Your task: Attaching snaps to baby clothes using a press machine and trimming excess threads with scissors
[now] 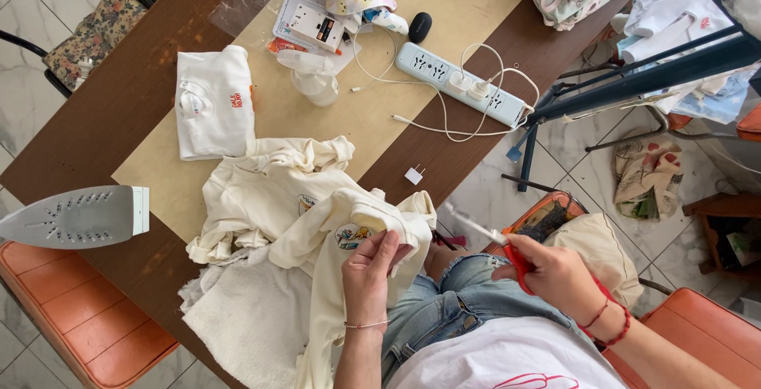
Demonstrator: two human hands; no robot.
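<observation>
My left hand point(371, 272) pinches the edge of a cream garment point(333, 222) with a small round patch, lifted off a heap of cream clothes point(261, 191) at the table's near edge. My right hand point(555, 274) grips red-handled scissors point(507, 250) over my lap, their blades pointing left toward the garment, a short gap away. A folded white shirt point(212, 103) lies further back on the beige pad point(380, 111).
An iron point(75, 216) stands at the left table edge. A blue power strip point(460, 84) with white cables, a clear spray bottle point(311, 78), a small plug point(414, 175), a white towel point(246, 318) and orange chairs point(87, 318) surround me.
</observation>
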